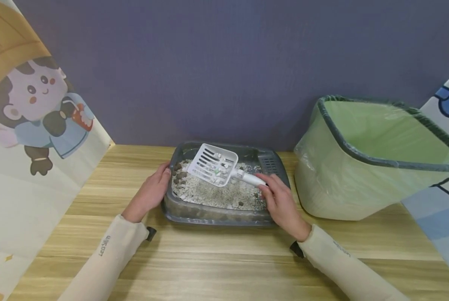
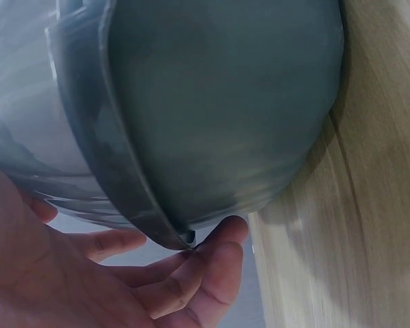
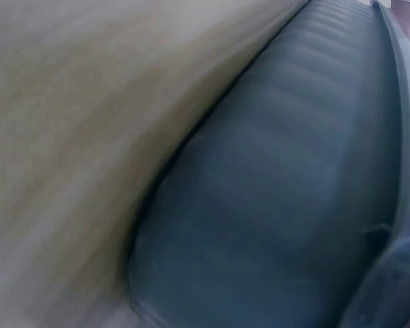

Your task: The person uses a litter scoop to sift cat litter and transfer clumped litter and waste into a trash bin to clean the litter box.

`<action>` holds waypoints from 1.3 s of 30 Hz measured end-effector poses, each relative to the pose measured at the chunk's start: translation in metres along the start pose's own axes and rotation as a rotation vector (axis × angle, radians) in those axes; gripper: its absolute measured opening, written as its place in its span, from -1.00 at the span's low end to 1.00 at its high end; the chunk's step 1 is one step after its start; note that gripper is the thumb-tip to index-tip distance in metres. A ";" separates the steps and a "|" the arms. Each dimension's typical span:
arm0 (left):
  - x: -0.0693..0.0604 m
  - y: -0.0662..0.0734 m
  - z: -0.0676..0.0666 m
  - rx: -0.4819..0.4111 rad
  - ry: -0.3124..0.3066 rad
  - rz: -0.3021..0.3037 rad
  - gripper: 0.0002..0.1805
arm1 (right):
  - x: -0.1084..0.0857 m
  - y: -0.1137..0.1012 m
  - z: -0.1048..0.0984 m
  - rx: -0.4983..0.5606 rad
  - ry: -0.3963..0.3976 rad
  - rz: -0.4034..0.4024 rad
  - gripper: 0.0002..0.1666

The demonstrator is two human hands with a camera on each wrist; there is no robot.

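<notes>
A dark grey litter box [image 1: 216, 217] holds pale granular litter [image 1: 209, 194], with brown clumps [image 1: 180, 175] along its left side. At its left end my left hand [image 1: 151, 190] grips the rim; in the left wrist view fingers [image 2: 184, 280] curl under the rim's lip. My right hand [image 1: 280, 202] holds a white slotted litter scoop [image 1: 252, 179] by its handle, over the right front of the box. The scoop's head lies above the litter, carrying several whitish lumps and a small green bit. Only the box's outer wall [image 3: 273, 184] fills the right wrist view; the scoop is out of it.
To the right of the box stands a light green bin [image 1: 333, 188] with a dark rim and a clear plastic liner. A purple-grey wall [image 1: 209, 75] rises behind the wooden table [image 1: 209, 259]. Cartoon-printed panels [image 1: 32, 125] flank both sides.
</notes>
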State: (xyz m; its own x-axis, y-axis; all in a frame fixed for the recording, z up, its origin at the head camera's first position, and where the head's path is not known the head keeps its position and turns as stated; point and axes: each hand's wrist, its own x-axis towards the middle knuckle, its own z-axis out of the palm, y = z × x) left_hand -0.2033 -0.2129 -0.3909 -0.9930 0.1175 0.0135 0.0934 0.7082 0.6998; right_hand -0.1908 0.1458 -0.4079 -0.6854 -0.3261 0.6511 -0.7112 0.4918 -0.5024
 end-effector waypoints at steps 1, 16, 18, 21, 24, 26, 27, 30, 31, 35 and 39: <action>0.000 0.001 0.000 0.002 0.001 0.003 -0.37 | 0.000 -0.002 -0.003 -0.006 0.009 -0.003 -0.59; -0.004 -0.003 -0.005 0.026 -0.018 -0.008 -0.32 | 0.038 -0.071 -0.112 -0.211 0.126 -0.146 -0.70; -0.004 -0.002 -0.005 0.028 -0.009 0.001 -0.33 | 0.044 -0.077 -0.129 -0.256 0.152 -0.165 -0.69; -0.003 0.000 -0.004 0.025 -0.013 0.004 -0.33 | 0.052 -0.085 -0.153 -0.317 0.212 -0.169 -0.72; -0.002 0.002 -0.004 0.021 -0.031 -0.001 -0.31 | 0.055 -0.090 -0.178 -0.381 0.254 -0.111 -0.75; -0.002 0.001 -0.005 0.023 -0.041 -0.004 -0.31 | 0.057 -0.091 -0.191 -0.396 0.275 -0.047 -0.73; -0.002 0.001 -0.006 0.026 -0.042 -0.003 -0.31 | 0.057 -0.090 -0.197 -0.404 0.285 -0.016 -0.73; -0.003 0.001 -0.006 0.028 -0.045 0.000 -0.32 | 0.055 -0.084 -0.217 -0.435 0.312 0.069 -0.70; -0.003 0.001 -0.006 0.029 -0.046 0.000 -0.32 | 0.054 -0.082 -0.223 -0.446 0.320 0.103 -0.68; -0.003 0.002 -0.006 0.030 -0.043 0.000 -0.32 | 0.045 -0.073 -0.248 -0.515 0.339 0.277 -0.60; -0.003 0.002 -0.006 0.035 -0.036 0.005 -0.32 | 0.039 -0.064 -0.268 -0.529 0.365 0.346 -0.57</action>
State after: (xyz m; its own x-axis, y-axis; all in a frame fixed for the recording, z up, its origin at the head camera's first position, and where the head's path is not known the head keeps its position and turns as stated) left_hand -0.2002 -0.2157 -0.3850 -0.9892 0.1461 -0.0092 0.1017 0.7310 0.6747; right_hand -0.1304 0.3179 -0.1984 -0.6958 0.1630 0.6995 -0.2294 0.8725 -0.4315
